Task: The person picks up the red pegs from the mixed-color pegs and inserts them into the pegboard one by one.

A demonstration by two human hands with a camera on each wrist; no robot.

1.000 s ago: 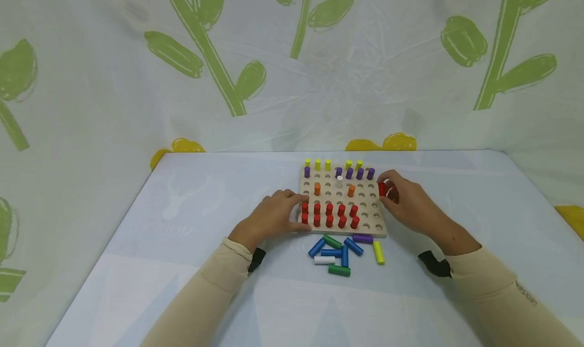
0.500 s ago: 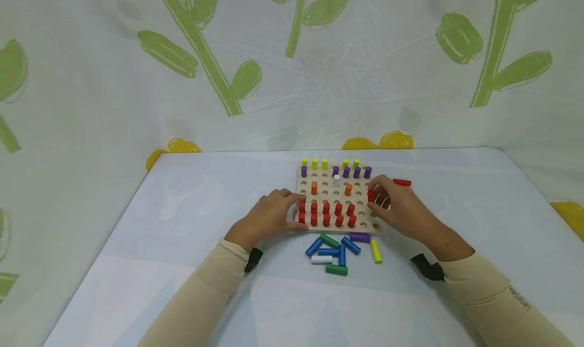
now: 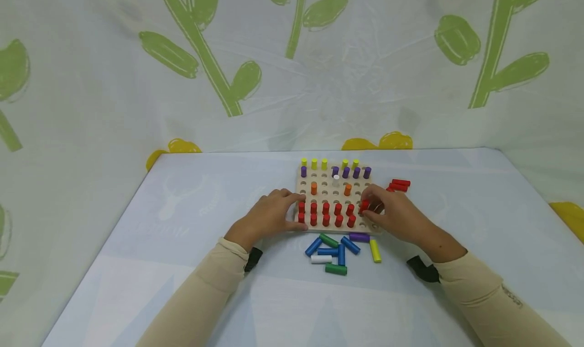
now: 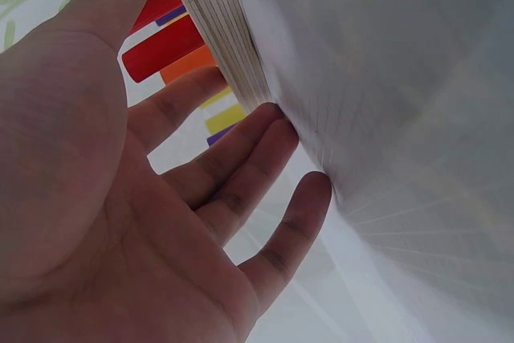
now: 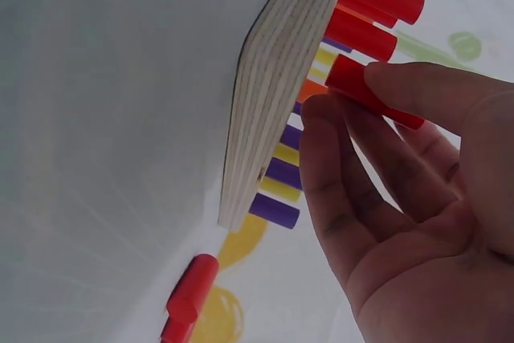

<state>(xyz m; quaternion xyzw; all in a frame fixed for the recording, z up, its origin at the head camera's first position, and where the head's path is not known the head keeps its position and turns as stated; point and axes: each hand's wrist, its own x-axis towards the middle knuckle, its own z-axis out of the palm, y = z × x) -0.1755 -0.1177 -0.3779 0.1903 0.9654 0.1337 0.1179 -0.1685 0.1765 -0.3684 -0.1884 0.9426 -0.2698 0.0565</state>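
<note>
A wooden pegboard (image 3: pixel 328 230) bears upright pegs, with two rows of red pegs (image 3: pixel 326 208) near its front. My right hand (image 3: pixel 396 213) pinches a red peg (image 5: pixel 353 82) between thumb and fingertips. That peg is held over the board's right side, beside the farther red row; whether its end is in a hole cannot be told. At the board's left edge rests my left hand (image 3: pixel 269 217), its fingers (image 4: pixel 229 174) extended and touching the edge, its thumb near the front corner. Yellow pegs (image 3: pixel 314 163), purple pegs (image 3: pixel 357 172), orange pegs (image 3: pixel 314 188) and a white peg (image 3: pixel 336 180) stand farther back.
In front of the board lie loose pegs: blue pegs (image 3: pixel 341 254), green pegs (image 3: pixel 335 269), a white peg (image 3: pixel 321 259), a purple peg (image 3: pixel 359 237) and a yellow peg (image 3: pixel 375 251). Several red pegs (image 3: pixel 399 185) lie right of the board, behind my right hand.
My right hand has carried the red peg left and toward the front, from beyond the board's right edge to over it. Loose red pegs behind it have come into sight. The left hand stays put.
</note>
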